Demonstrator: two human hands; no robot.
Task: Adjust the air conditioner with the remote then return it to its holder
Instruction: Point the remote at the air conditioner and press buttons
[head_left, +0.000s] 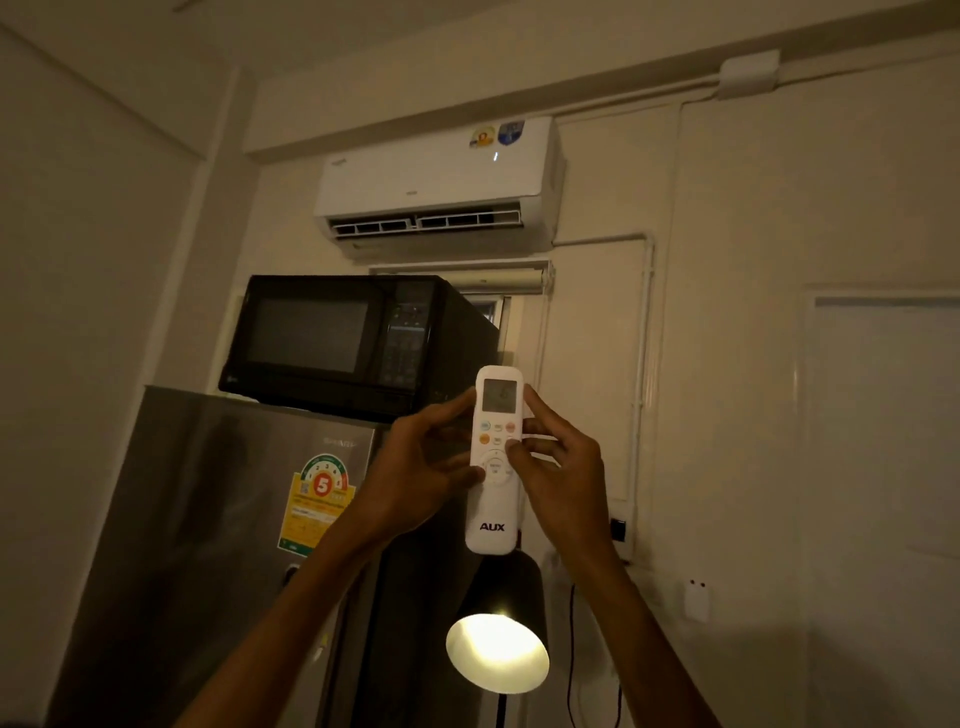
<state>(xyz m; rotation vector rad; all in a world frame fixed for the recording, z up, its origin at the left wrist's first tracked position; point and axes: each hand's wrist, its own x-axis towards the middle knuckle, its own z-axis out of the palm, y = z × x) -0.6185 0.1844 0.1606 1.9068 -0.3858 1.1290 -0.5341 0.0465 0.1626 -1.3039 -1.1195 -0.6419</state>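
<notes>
A white AUX remote (493, 512) stands upright in front of me, held from both sides. My left hand (418, 467) grips its left edge, thumb near the round pad. My right hand (558, 467) holds the right edge, with its thumb on a button just above the pad. The remote's small screen faces me. High on the wall hangs the white air conditioner (436, 182), its lower flap open. A small white wall fitting (696, 600) at the lower right may be the holder; I cannot tell.
A black microwave (343, 343) sits on a grey fridge (208, 545) at the left. A lit black lamp (498, 639) stands right below the remote. Cables (571, 654) run down the wall beside it. A white door (883, 467) is at the right.
</notes>
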